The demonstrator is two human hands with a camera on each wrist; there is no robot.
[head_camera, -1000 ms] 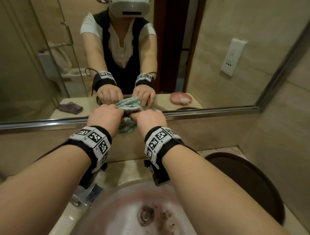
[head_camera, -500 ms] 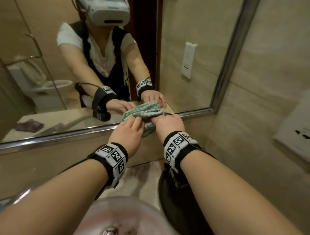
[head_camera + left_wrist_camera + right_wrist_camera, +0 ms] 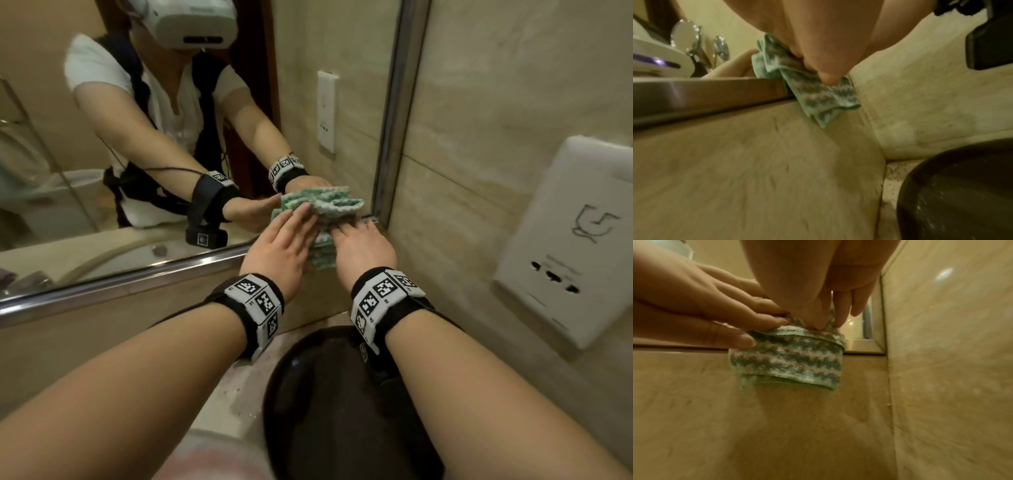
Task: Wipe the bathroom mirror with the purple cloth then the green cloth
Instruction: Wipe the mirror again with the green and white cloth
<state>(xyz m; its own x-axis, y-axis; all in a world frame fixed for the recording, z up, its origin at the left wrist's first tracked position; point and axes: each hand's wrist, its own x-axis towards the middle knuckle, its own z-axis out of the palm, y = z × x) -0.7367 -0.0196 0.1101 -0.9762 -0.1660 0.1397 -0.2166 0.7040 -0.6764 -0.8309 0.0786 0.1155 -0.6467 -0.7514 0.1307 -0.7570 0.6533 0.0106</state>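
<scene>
- Both hands are on the green cloth (image 3: 322, 255) right now, down in the mirror's (image 3: 342, 85) bottom corner, where the metal frame (image 3: 394, 113) turns upward just past the right hand's fingertips.
- Left hand (image 3: 281, 251) has its fingers laid out pretty straight, pressing flat on the cloth rather than grabbing it.
- Right hand (image 3: 363, 250) looks the same to me: fingers extended, fingertips pushing the folded cloth against the glass and the bottom rail. Not a clenched grip as far as the wrist views show.
- The cloth's lower fold hangs below both hands, over the rail and onto the tile wall.
- Progress guess: since it's the green cloth in play, we're in the second half of the job. The purple cloth (image 3: 8, 275) seems to be that dark lump reflected way off past the left hand, lying on the counter, so that pass is probably done.
- Can't judge how much glass is left from here.
</scene>
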